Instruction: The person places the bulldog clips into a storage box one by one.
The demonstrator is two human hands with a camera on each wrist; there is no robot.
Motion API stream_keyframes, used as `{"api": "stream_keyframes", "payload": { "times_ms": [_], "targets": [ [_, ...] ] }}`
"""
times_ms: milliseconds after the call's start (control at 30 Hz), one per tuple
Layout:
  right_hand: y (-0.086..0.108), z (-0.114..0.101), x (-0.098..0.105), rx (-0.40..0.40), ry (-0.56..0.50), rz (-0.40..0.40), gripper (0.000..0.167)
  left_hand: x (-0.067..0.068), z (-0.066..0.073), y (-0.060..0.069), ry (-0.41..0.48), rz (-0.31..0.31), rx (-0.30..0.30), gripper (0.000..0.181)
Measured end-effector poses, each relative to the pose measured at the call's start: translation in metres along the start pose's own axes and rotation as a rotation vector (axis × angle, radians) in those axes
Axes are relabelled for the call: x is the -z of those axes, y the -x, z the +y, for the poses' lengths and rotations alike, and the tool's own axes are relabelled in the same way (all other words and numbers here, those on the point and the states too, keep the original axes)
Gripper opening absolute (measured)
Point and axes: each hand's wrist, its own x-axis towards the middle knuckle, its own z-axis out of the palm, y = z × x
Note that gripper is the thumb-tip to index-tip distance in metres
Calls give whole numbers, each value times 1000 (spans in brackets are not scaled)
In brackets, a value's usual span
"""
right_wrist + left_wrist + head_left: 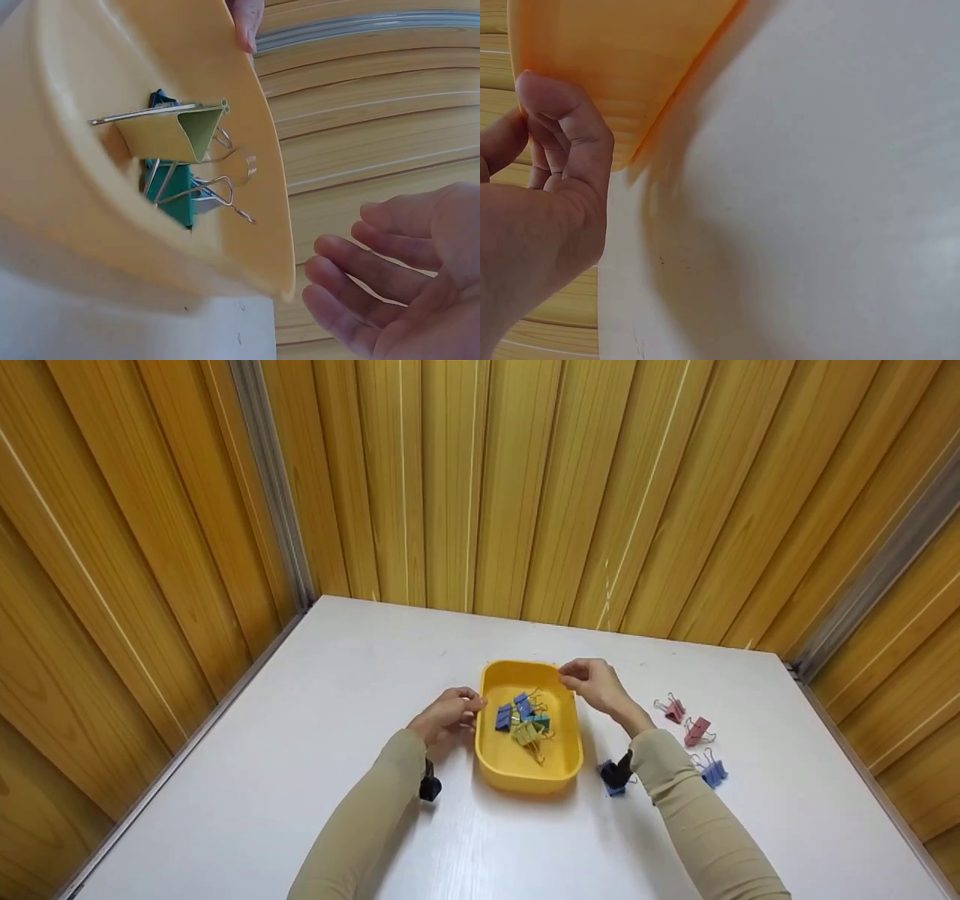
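A yellow plastic box point(529, 783) stands on the white table with several binder clips inside. They include blue clips point(503, 718), a teal clip point(174, 193) and a yellow-green clip point(161, 139), lying jumbled with their wire handles out. My left hand point(448, 712) pinches the box's left rim between thumb and fingers, as the left wrist view shows. Beside the far right corner is my right hand point(600, 686), its fingers loosely bent and nothing in them. In the right wrist view a gap separates those fingertips from the rim.
Right of the box lie two pinkish-red binder clips point(697, 731) and a blue binder clip point(713, 772). Another blue clip point(615, 790) lies partly hidden under the right wrist's black camera. Wood-patterned walls point(510, 487) enclose the white table point(360, 660).
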Motion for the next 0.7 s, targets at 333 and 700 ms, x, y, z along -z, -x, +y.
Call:
{"api": "stream_keyframes", "payload": {
  "times_ms": [333,700],
  "targets": [
    [34,24,28,76,84,35,22,1,2,1,8,8,6,10],
    [79,54,34,43,254,-259,53,3,3,1,12,-18,37,11]
  ]
}}
